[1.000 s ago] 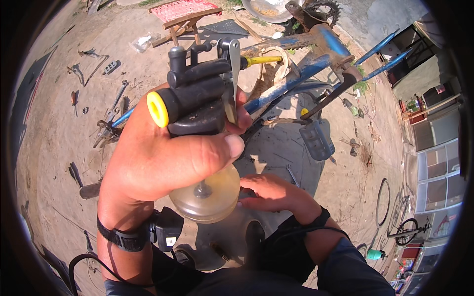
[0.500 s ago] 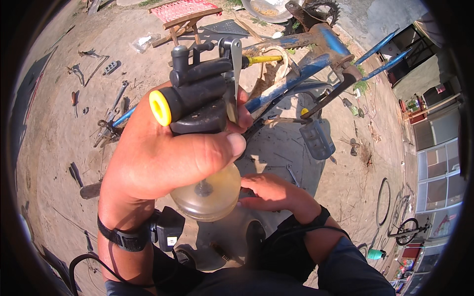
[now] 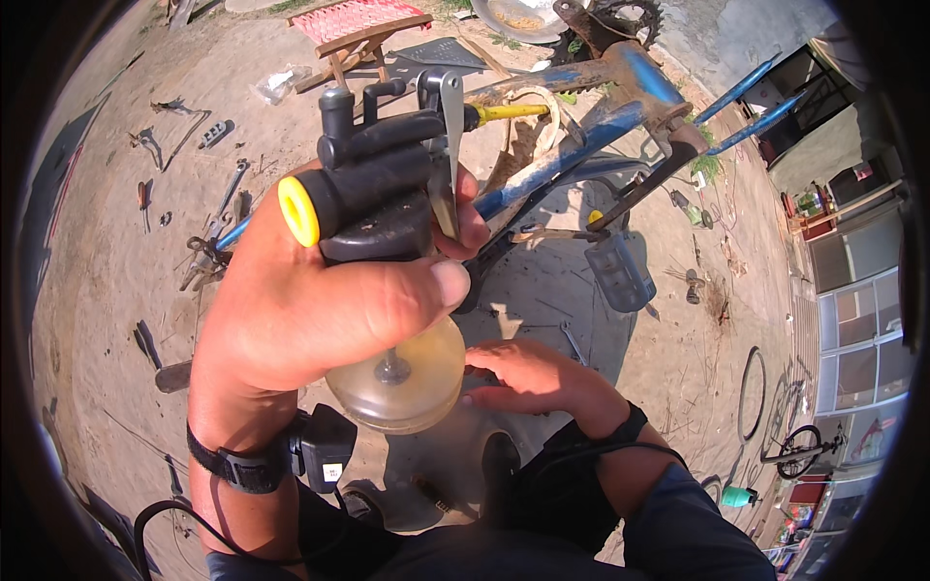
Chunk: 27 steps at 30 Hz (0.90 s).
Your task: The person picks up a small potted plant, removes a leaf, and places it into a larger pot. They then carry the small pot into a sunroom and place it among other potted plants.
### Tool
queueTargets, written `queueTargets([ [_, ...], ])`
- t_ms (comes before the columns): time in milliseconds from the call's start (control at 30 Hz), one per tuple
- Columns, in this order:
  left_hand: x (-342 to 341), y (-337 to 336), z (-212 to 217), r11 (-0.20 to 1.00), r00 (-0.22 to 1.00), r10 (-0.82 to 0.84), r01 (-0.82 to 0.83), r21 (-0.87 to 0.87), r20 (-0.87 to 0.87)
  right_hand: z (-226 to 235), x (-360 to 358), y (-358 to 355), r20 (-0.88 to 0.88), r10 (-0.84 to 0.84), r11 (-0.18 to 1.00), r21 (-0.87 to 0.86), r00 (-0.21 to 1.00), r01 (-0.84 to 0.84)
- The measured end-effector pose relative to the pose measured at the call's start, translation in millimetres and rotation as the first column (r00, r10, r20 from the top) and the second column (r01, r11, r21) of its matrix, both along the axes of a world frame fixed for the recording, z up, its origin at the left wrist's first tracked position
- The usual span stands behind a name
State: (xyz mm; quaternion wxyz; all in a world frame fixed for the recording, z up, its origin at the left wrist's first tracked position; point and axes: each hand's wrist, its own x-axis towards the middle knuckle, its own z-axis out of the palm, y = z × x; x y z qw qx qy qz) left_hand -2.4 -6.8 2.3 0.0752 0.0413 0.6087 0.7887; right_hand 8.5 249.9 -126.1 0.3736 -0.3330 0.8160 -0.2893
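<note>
My left hand [image 3: 320,310] is wrapped round a trigger-pump oil can, raised close in front of me. The oil can [image 3: 373,203] has a black pump head with a yellow ring, a thin yellow nozzle, a flat metal lever and a translucent yellowish round reservoir below. My thumb lies across its neck, and fingers show beside the lever. Right of the reservoir is my right hand [image 3: 533,378], its thumb and forefinger apart and nothing seen between them. Whether its fingertips touch the reservoir cannot be told. Beyond the nozzle lies a rusty blue bicycle frame [image 3: 601,131].
A pedal [image 3: 620,271] hangs from the frame's crank. Pliers, wrenches [image 3: 232,184] and a screwdriver [image 3: 144,197] lie scattered on the ground at left. Another wrench [image 3: 573,341] lies beyond my right hand. A folding stool [image 3: 358,29] and a metal basin [image 3: 518,19] stand farther off.
The oil can and my left hand have shifted slightly left. My right hand stays almost where it was.
</note>
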Motion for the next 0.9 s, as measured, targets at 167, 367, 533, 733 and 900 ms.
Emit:
queueTargets([
  [167, -1, 0, -2, 1.0, 1.0, 0.009, -0.009, 0.019, 0.001, 1, 1, 0, -0.01, -0.013, 1.0, -0.002, 1.0, 0.013],
  [367, -2, 0, -3, 1.0, 1.0, -0.002, 0.002, -0.008, -0.012, -1, 0, 0, -0.016, 0.005, 1.0, 0.019, 1.0, -0.004],
  [533, -2, 1, -1, 0.998, 1.0, 0.022, -0.023, -0.052, -0.011, -8, 2, 4, -0.061, 0.005, 0.999, -0.033, 0.998, -0.007],
  [733, -1, -2, -5, 0.999, 0.998, 0.04, -0.041, -0.029, -0.042, -3, 1, 4, -0.042, -0.004, 1.0, -0.016, 0.999, 0.004],
  [900, -1, -4, -7, 0.999, 0.998, 0.029, -0.031, -0.03, -0.051, -2, 1, 5, -0.048, -0.001, 1.0, -0.027, 0.999, -0.001],
])
